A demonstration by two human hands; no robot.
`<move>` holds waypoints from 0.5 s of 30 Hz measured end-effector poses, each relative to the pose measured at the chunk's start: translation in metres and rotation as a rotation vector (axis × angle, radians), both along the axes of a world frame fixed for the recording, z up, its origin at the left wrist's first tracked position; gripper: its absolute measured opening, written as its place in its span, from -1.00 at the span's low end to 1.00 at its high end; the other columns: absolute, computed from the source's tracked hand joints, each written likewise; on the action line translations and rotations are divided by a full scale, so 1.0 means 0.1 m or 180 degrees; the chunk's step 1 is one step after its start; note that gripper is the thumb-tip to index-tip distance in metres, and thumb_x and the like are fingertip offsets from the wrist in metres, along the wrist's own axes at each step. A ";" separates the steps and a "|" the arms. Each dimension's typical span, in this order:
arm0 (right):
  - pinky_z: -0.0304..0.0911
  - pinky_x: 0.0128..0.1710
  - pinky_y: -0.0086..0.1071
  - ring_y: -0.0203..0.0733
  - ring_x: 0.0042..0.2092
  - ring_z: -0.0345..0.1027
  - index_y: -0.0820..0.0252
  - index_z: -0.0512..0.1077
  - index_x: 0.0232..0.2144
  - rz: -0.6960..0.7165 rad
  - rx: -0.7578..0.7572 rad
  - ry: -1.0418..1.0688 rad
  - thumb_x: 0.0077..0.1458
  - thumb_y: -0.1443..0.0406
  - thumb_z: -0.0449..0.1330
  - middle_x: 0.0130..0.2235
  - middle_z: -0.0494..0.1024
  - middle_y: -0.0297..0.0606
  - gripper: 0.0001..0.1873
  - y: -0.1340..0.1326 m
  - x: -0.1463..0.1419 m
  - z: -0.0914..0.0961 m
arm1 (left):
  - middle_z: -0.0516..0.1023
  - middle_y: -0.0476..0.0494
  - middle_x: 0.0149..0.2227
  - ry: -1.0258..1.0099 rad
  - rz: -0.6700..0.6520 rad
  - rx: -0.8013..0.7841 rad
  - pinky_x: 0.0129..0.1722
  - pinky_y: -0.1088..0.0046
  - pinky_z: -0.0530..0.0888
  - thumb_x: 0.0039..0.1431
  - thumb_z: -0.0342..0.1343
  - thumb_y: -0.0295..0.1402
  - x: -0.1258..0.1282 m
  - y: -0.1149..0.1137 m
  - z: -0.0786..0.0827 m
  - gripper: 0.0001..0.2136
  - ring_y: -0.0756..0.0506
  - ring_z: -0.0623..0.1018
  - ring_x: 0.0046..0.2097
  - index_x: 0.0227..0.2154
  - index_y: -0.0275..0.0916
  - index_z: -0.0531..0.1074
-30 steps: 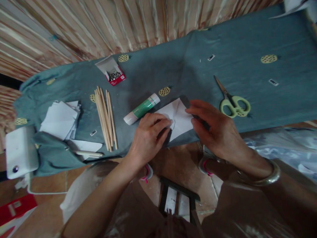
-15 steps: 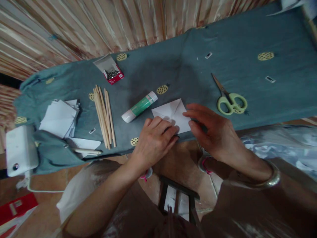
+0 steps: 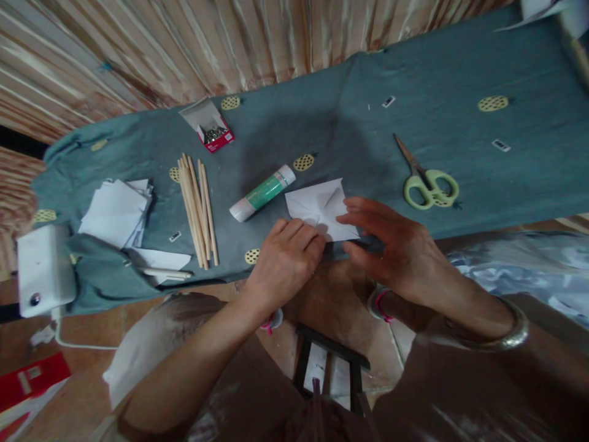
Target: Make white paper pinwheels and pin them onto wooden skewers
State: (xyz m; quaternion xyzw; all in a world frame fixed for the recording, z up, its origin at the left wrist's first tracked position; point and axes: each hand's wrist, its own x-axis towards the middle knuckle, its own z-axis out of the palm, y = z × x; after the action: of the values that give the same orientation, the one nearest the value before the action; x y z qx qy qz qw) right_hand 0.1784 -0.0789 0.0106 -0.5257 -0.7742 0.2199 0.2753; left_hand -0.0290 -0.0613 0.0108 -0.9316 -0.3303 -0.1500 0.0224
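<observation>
A small white sheet of paper, marked by diagonal lines running toward its middle, lies at the cloth's near edge. My left hand has its fingers curled closed over the paper's near left side; the fingertips are partly hidden. At the right side, my right hand has its fingers spread, with the fingertips at the paper's edge. Just left of the paper is a green and white glue stick. Scissors with light green handles rest to the right, blades partly open.
Several wooden sticks lie left of the glue stick. Behind them stands an open red box of small metal pieces. A stack of white paper and a white device with a cable are farther left. The blue-green cloth meets a curtain.
My left hand has shifted slightly at the paper's near side, and its thumb is now less visible. My right hand's thumb has moved slightly left and down. The view has shifted a little.
</observation>
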 end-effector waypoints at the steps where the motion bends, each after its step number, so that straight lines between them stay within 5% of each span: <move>1: 0.33 0.15 -0.03 0.05 0.19 0.34 0.24 0.45 -0.03 0.0103 0.0005 -0.0060 0.09 0.32 0.18 0.18 0.42 0.03 -0.64 0.00 0.02 0.00 | 0.54 -0.10 -0.33 -0.0022 0.0021 -0.0002 -0.31 0.31 0.28 0.30 0.05 -0.44 -0.01 0.00 0.00 -0.88 -0.12 0.44 -0.28 -0.31 -0.29 0.47; 6: 0.23 0.23 -0.01 0.04 0.30 0.18 0.18 0.39 0.05 0.0365 -0.0140 -0.0103 0.12 0.34 0.16 0.28 0.27 -0.01 -0.59 0.03 0.12 0.04 | 0.56 -0.09 -0.35 -0.0180 0.0024 -0.0007 -0.31 0.33 0.30 0.32 0.02 -0.45 -0.06 -0.01 -0.01 -0.85 -0.08 0.46 -0.31 -0.33 -0.30 0.47; 15: 0.31 0.16 -0.02 0.05 0.19 0.34 0.12 0.49 -0.25 0.0380 -0.0473 0.0386 0.10 0.36 0.18 0.20 0.41 -0.12 -0.86 0.03 0.07 0.05 | 0.56 -0.08 -0.35 -0.0193 -0.0051 -0.0047 -0.30 0.35 0.31 0.31 0.04 -0.46 -0.11 -0.05 -0.02 -0.88 -0.07 0.47 -0.30 -0.31 -0.31 0.47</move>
State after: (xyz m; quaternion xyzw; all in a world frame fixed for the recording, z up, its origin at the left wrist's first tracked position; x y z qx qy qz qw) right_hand 0.1856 -0.0754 0.0155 -0.4834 -0.7677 0.3241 0.2683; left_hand -0.0404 -0.0662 0.0090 -0.9294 -0.3244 -0.1759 0.0042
